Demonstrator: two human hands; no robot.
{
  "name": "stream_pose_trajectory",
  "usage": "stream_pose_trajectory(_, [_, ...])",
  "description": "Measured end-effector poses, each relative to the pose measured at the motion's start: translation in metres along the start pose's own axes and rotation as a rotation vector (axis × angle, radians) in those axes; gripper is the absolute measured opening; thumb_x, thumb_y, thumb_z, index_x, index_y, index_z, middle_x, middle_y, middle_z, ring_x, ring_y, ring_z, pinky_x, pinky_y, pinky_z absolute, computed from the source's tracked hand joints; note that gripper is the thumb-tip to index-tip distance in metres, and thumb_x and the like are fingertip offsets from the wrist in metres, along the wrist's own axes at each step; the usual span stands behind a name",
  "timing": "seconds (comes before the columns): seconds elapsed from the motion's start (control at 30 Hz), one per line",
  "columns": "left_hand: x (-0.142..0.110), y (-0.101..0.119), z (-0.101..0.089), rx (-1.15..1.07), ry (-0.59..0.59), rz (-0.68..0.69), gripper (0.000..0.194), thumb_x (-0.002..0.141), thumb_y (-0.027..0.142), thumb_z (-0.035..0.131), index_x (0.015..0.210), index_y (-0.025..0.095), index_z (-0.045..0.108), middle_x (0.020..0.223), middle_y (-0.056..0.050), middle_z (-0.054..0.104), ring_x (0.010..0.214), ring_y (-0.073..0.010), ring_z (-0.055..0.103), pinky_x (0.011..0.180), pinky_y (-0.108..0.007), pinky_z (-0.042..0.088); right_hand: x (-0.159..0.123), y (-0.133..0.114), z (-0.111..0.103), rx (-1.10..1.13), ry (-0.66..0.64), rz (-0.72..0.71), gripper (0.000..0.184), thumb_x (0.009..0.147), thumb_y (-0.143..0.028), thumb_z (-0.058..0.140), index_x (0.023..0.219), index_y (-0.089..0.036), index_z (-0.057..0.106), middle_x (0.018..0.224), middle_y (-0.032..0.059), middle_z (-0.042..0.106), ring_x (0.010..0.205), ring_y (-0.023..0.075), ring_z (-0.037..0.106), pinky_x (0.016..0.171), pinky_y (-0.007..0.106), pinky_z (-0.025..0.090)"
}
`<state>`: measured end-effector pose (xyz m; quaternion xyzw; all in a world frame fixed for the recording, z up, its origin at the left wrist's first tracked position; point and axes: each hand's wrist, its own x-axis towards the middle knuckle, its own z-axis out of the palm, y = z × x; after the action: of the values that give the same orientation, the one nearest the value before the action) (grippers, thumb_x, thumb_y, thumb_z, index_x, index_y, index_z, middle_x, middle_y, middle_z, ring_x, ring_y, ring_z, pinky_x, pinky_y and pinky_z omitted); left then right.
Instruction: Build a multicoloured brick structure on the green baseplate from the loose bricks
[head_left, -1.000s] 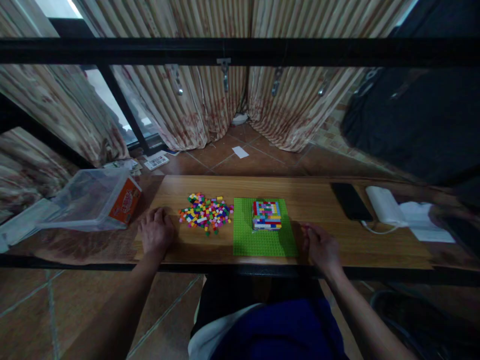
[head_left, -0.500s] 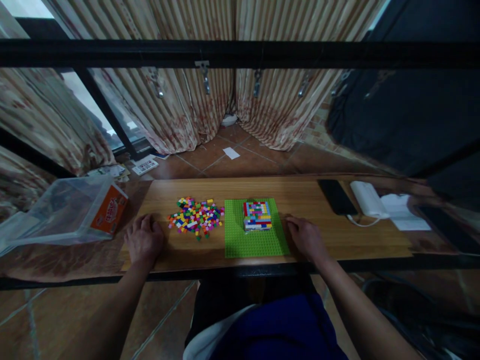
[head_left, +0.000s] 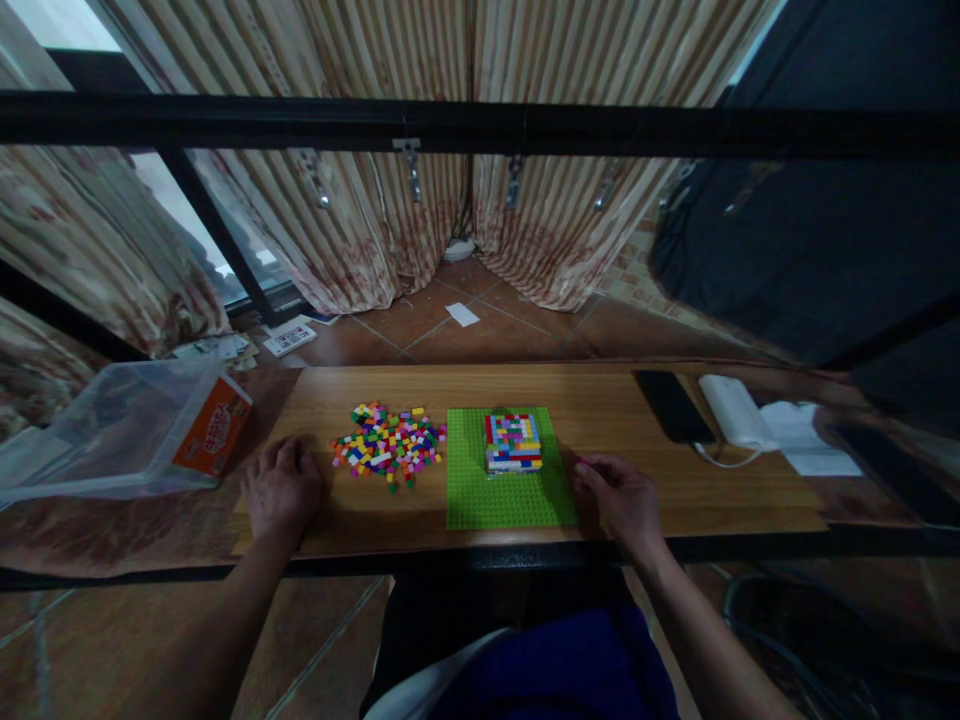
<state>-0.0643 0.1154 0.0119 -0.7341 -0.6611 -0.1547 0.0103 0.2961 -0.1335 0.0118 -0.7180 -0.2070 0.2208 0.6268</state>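
My left hand (head_left: 281,487) lies palm down on the wooden table (head_left: 720,490), fingers loosely flat, just left of a pile of small coloured bricks (head_left: 388,447). It holds nothing. A green baseplate (head_left: 480,495) lies in the middle, with a multicoloured block of stacked bricks (head_left: 513,442) on its far half. My right hand (head_left: 619,497) rests at the baseplate's right edge. Its fingers are pinched together, and a small red brick (head_left: 578,461) shows at the fingertips.
A clear plastic box with an orange label (head_left: 150,430) lies on its side at the left. At the back right are a black phone (head_left: 671,405), a white power bank (head_left: 735,412) with a cable, and white paper (head_left: 806,440). A black bar (head_left: 480,125) crosses overhead.
The view has swung a little. My right hand has edged closer to the baseplate's right side. The left hand stays beside the brick pile.
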Motion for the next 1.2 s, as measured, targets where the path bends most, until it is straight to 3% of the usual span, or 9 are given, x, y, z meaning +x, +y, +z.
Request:
stream_pose_trajectory(0.23, [0.000,-0.003,0.004,-0.028,0.026,0.003,0.044,0.091,0.031,0.041,0.128,0.015,0.058,0.133,-0.015,0.057,0.123,-0.0353,0.048,0.105,-0.051,0.038,-0.010,-0.013,0.025,0.021,-0.117,0.036,0.042,0.064,-0.055,0.076,0.086,-0.019,0.072,0.078,0.0057,0.074,0.065,0.0184,0.068,0.063,0.034,0.056])
stream_pose_trajectory(0.47, [-0.001,-0.002,0.005,-0.034,0.029,-0.005,0.044,0.092,0.031,0.041,0.128,0.013,0.058,0.134,-0.016,0.056,0.124,-0.0356,0.048,0.105,-0.051,0.037,-0.001,-0.020,0.035,-0.254,-0.192,-0.232,0.029,0.079,-0.047,0.064,0.087,-0.020,0.074,0.088,0.0080,0.075,0.078,0.0212,0.068,0.074,0.036,0.053])
stream_pose_trajectory(0.57, [-0.001,-0.002,0.006,-0.036,0.039,-0.006,0.044,0.092,0.032,0.041,0.127,0.014,0.059,0.135,-0.015,0.056,0.124,-0.0357,0.047,0.105,-0.051,0.038,0.002,-0.025,0.038,-0.339,-0.184,-0.285,0.026,0.078,-0.043,0.063,0.083,-0.020,0.074,0.085,0.0078,0.075,0.077,0.0213,0.068,0.073,0.035,0.052])
stream_pose_trajectory(0.8, [-0.001,-0.001,0.004,-0.051,0.016,-0.024,0.043,0.091,0.030,0.042,0.127,0.014,0.059,0.135,-0.015,0.056,0.125,-0.0355,0.047,0.104,-0.051,0.037,0.006,-0.032,0.042,-0.380,-0.191,-0.255,0.027,0.075,-0.046,0.065,0.074,-0.019,0.070,0.073,0.0057,0.073,0.067,0.0194,0.065,0.065,0.031,0.049])
stream_pose_trajectory(1.2, [-0.002,0.002,0.001,-0.032,0.006,-0.022,0.044,0.091,0.029,0.042,0.128,0.013,0.058,0.136,-0.015,0.055,0.124,-0.0358,0.046,0.104,-0.051,0.037,0.001,-0.018,0.046,-0.334,-0.110,-0.280,0.030,0.078,-0.048,0.064,0.077,-0.019,0.069,0.076,0.0057,0.072,0.070,0.0191,0.065,0.068,0.031,0.049])
